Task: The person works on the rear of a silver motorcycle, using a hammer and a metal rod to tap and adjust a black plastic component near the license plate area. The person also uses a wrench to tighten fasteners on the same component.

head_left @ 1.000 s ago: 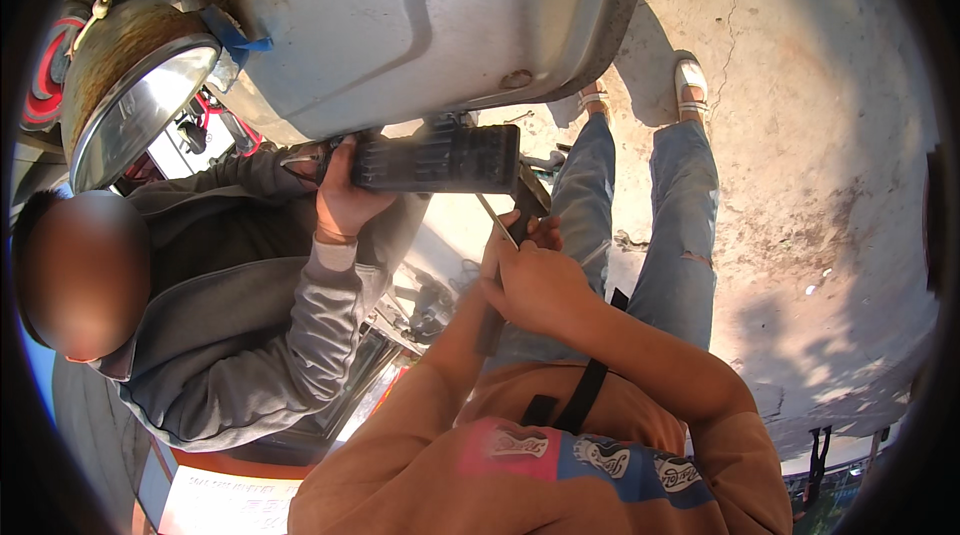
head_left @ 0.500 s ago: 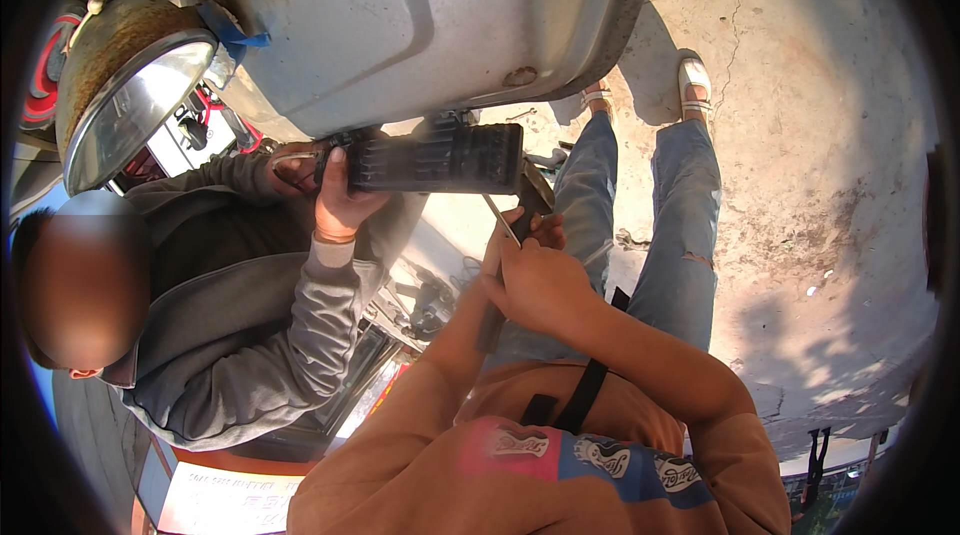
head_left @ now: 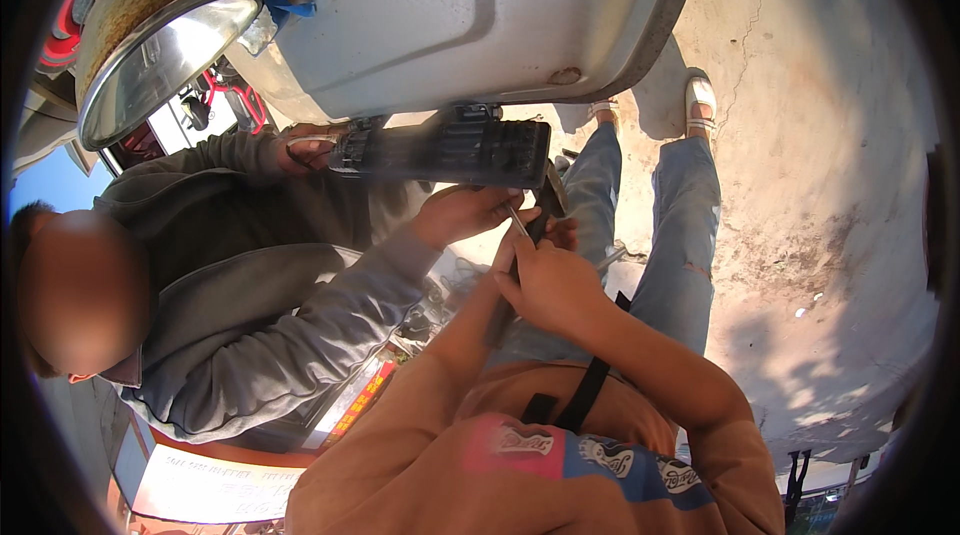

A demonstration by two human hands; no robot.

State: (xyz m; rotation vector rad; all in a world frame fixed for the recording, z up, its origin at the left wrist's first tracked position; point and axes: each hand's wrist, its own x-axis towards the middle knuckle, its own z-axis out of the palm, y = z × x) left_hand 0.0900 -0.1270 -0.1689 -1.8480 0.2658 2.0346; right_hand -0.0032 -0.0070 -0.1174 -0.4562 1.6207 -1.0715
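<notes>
In front of my body both my hands are closed close together. My left hand (head_left: 563, 233), partly hidden behind the right, is wrapped round a dark hammer-like tool (head_left: 554, 193), its handle running down along my forearm. My right hand (head_left: 560, 283) pinches a thin metal rod (head_left: 517, 219) that points up and left. The fingers of a co-worker's hand (head_left: 465, 213) are at the rod's upper end; whether they grip it I cannot tell. Just above, a black ribbed rectangular part (head_left: 450, 153) is held at its left end by the co-worker's other hand (head_left: 303, 148).
A pale metal panel (head_left: 420, 15) with a rusty rim reaches over the far side. At upper left hangs a rusty round lamp (head_left: 165, 45). The co-worker in a grey jacket (head_left: 270, 335) stands left. Cracked concrete ground (head_left: 790, 215) spreads right, beside a standing person's jeans (head_left: 680, 225).
The co-worker's nearer hand has let go of the black part and come right to the rod's tip. The black part, lamp and panel appear farther right. My hands keep their holds.
</notes>
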